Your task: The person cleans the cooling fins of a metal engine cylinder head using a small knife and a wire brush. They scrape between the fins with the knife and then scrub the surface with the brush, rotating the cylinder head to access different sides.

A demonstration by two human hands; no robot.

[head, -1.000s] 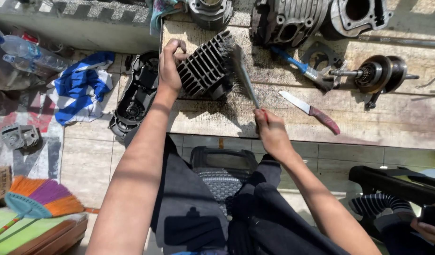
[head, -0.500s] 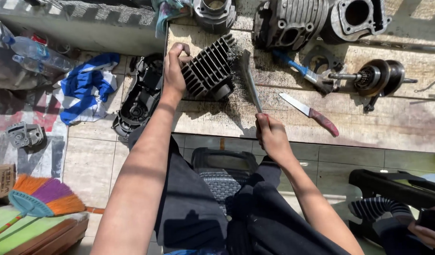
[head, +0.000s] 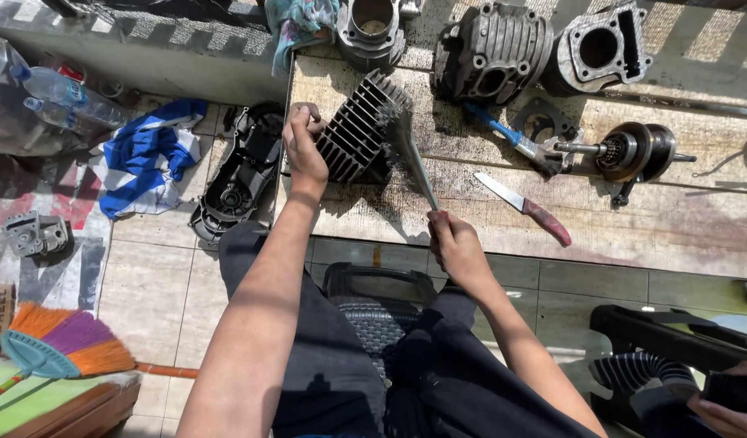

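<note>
As seen looking down from the head, near things first:

Near right corner: another person's hand (head: 726, 405) on a dark thing, beside a black ribbed hose (head: 633, 365).
Near left: bright broom (head: 57, 341), orange, purple and blue, lying on the tile floor (head: 146, 276).
Near middle: black plastic stool (head: 379, 300) between dark trouser legs.
Right hand (head: 453, 243): fingers curled tight round the red end of the wire brush (head: 412, 158); just past the near edge of the wooden board (head: 633, 227).
Wire brush: long, thin, slanting far and left; bristle end touching the right side of the finned cylinder (head: 359, 130).
Left hand (head: 304, 146): fingers wrapped over the left end of the finned cylinder, holding it tight.
Finned cylinder: dark metal with many thin ribs, tilted, resting on the far left part of the wooden board, between both hands.
Right of the brush: knife (head: 526, 208) with a red handle, lying flat on the board, well apart from the hands.
Farther right: blue-handled paintbrush (head: 511, 138) and a round metal shaft part (head: 624, 150).
Left of the board: black engine cover (head: 239, 174) on the floor, then a blue and white cloth (head: 142, 154), then plastic bottles (head: 49, 89).
Far edge: three grey engine blocks (head: 491, 49) in a row.
</note>
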